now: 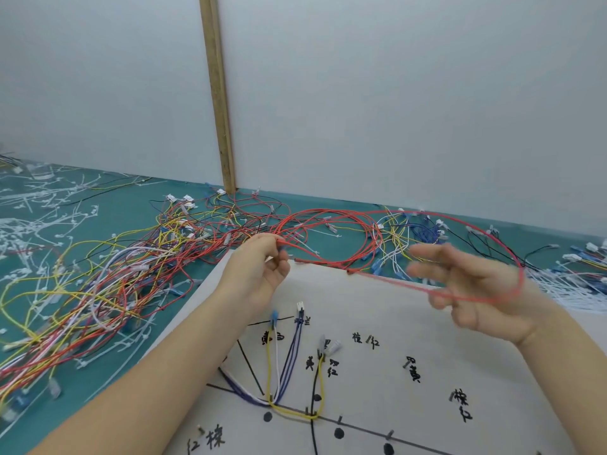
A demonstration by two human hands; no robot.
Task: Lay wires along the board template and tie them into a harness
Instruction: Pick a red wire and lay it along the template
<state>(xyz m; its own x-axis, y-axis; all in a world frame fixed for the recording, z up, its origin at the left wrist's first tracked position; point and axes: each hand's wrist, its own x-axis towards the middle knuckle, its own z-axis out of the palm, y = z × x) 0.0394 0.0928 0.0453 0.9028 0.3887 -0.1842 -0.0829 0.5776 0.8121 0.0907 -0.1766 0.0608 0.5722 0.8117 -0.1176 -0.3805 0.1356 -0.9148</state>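
My left hand (262, 267) pinches one end of a long red wire (394, 284) above the far edge of the white board template (427, 339). The wire loops out to the right and back across my right hand (476, 287), which is blurred, fingers spread, with the wire running over them. On the template, yellow, white, blue and black wires (282, 366) lie along black drawn lines between pegs, beside handwritten labels.
A large tangle of red, yellow, white and black wires (115, 274) covers the green mat on the left. More wires with white connectors (420, 231) lie along the wall. White cable ties (565, 290) are piled at the right, cut tie scraps (42, 208) at far left.
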